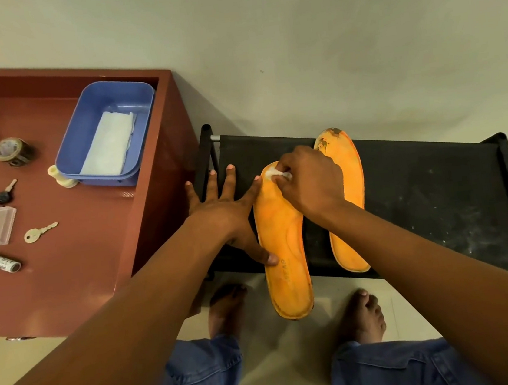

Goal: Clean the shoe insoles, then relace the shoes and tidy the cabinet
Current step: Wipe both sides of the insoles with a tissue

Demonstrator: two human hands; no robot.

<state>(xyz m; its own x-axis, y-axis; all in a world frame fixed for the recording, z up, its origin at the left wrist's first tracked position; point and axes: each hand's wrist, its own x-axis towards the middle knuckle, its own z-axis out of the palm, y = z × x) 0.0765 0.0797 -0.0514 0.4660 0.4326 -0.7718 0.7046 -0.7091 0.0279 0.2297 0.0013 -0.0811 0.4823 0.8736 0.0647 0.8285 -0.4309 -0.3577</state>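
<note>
Two orange insoles lie on a black fabric shoe rack (429,185). The nearer insole (285,252) hangs over the rack's front edge. The second insole (348,181) lies to its right, with dark stains at its far tip. My left hand (226,208) lies flat with fingers spread on the rack, and its thumb and forefinger press the nearer insole's left edge. My right hand (305,183) pinches a small white wipe (277,174) against the far tip of the nearer insole.
A reddish-brown cabinet top (72,244) stands to the left. It holds a blue tub (106,130) with a white cloth inside, a tape roll (13,151), keys (40,232) and small items. My bare feet and jeans are below on the pale floor.
</note>
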